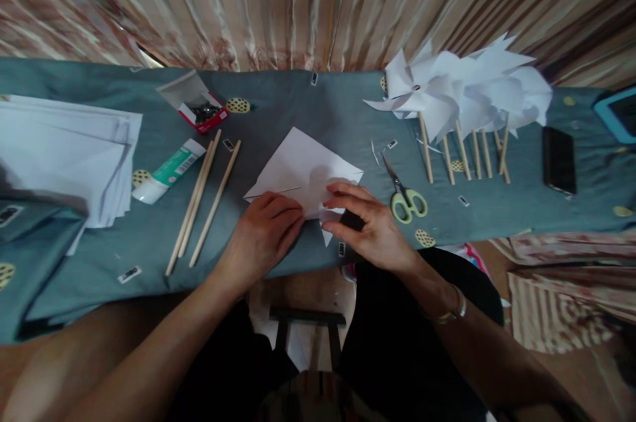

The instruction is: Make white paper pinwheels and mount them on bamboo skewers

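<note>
A white square sheet of paper [303, 160] with cuts running in from its corners lies turned like a diamond in front of me. My left hand [268, 230] is closed on its lower left edge, fingers bent and pressed together. Over the lower right part is my right hand [370, 223], its thumb and fingers apart around a raised flap. Whether those fingertips touch the flap, I cannot tell. Green-handled scissors [407, 202] lie just right of that hand, blades slightly apart.
Wooden sticks [214, 203], a glue tube [169, 172] and a red box of small metal pieces [203, 112] lie left. Paper sheets [64, 157] are stacked far left. Paper pinwheels [462, 94] on sticks and a phone [559, 160] lie right on the green tablecloth [298, 101].
</note>
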The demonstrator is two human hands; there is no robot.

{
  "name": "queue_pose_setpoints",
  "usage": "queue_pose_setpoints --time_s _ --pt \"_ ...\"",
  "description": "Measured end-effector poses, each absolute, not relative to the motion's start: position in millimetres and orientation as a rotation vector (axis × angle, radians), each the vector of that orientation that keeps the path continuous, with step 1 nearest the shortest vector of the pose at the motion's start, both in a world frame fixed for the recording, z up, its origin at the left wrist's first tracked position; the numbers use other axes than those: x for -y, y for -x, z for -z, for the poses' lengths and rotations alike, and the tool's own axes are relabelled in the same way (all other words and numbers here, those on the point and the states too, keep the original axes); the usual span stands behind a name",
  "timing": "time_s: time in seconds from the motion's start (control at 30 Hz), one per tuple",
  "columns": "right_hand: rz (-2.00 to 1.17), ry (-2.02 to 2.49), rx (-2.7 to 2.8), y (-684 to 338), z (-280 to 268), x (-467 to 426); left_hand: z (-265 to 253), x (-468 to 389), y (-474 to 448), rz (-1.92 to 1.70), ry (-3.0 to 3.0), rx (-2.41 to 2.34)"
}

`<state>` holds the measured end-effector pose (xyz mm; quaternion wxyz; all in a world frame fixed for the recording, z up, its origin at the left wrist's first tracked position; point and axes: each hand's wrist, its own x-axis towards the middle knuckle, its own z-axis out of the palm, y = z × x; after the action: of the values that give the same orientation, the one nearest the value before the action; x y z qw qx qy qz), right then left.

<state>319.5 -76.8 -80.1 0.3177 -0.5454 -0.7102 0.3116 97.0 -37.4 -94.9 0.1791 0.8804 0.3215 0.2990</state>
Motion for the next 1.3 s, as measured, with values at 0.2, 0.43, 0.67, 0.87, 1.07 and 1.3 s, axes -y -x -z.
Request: queue_pose_setpoints --time_s 0.2,0.43,0.67,0.87,1.07,1.3 --pt "-0.813 1.483 1.692 -302 89 63 96 42 -98 -0.833 -2.401 -1.031" --pt "-0.642 1.545 1.785 -293 90 56 100 45 -94 -0.877 -2.363 -1.013" --pt "-0.583 1.588 1.792 -292 91 55 102 43 -96 -0.884 -2.377 -1.025" --pt "-0.506 1.565 1.847 -293 88 59 102 43 -96 -0.909 -2.382 -1.023" --pt "-0.475 1.549 1.889 -293 90 61 101 42 -97 -0.865 -2.384 -1.040" --pt "-0.380 1.460 1.980 -292 93 62 100 40 -97 -0.851 -2.414 -1.041"
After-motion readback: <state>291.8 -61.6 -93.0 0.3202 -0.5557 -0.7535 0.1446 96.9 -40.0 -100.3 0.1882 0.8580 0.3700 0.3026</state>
